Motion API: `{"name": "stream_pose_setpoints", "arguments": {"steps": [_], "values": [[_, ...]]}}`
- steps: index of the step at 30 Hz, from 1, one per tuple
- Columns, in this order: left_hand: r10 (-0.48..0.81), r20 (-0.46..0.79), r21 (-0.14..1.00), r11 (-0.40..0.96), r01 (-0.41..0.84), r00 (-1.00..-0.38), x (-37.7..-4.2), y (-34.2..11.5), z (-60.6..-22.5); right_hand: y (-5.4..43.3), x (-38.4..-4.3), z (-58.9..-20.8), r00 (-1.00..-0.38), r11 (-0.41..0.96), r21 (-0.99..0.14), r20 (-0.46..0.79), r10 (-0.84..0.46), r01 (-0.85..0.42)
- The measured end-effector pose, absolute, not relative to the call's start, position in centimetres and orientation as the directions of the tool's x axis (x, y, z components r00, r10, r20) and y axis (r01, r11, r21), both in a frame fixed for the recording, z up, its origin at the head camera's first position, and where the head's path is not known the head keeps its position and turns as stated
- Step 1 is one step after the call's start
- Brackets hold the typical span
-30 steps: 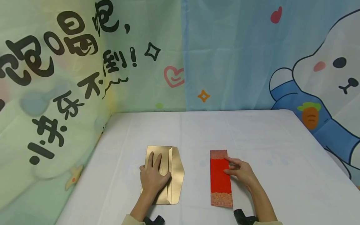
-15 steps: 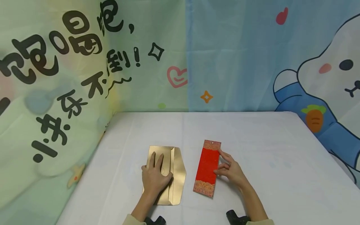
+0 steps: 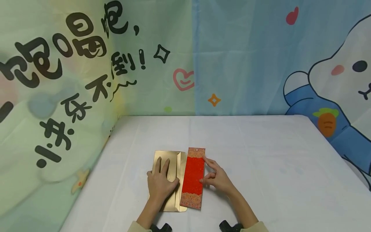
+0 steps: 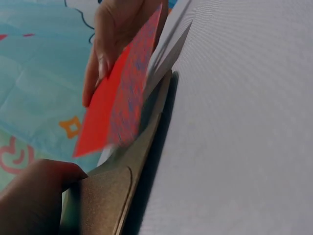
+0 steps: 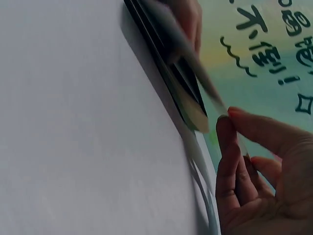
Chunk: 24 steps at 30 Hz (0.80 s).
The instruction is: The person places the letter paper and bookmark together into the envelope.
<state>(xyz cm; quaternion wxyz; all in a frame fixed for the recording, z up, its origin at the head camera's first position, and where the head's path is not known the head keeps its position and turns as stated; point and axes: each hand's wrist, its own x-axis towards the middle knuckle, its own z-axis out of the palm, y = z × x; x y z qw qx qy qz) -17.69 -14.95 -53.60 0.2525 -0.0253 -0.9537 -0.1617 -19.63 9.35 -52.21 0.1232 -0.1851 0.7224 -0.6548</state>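
Observation:
A gold envelope (image 3: 173, 161) lies on the white-covered table, its flap side to the right. My left hand (image 3: 161, 184) rests on it with fingers spread, the thumb across its middle. Beside it, my right hand (image 3: 218, 178) pinches the right edge of a long red card (image 3: 193, 175) with patterned orange bands at both ends. The card slants and overlaps the envelope's flap in the head view. In the left wrist view, the red card (image 4: 102, 110) is tilted above the envelope (image 4: 105, 196). Thumb and fingers of the right hand (image 5: 264, 171) pinch the card's edge in the right wrist view.
A white cloth (image 3: 261, 154) covers the table. Printed curtains (image 3: 246, 64) with dark lettering and a cartoon bear stand behind and to the left. Black wrist-camera mounts (image 3: 230, 226) show at the front edge of the head view.
My right hand has carried the red card leftward from the right part of the table to the envelope's flap, tilting it on the way. My left hand has stayed on the envelope.

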Motion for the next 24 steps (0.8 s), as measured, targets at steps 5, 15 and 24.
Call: {"name": "stream_pose_setpoints", "arguments": {"steps": [5, 15, 24], "values": [[-0.032, 0.475, 0.300, 0.945, 0.128, -0.879, -17.8, -14.9, -53.9, 7.6, -19.5, -52.8, -0.882, 0.042, -0.994, 0.069, -0.467, -0.101], [-0.025, 0.471, 0.285, 0.950, 0.125, -0.882, -17.9, -14.9, -53.8, 6.4, -19.6, -52.4, -0.878, 0.196, -0.971, 0.029, -0.477, -0.139], [-0.021, 0.488, 0.289, 0.948, 0.138, -0.873, -17.8, -14.9, -53.7, 5.2, -19.8, -51.5, -0.900, 0.362, -0.915, 0.001, -0.435, -0.176]]}}
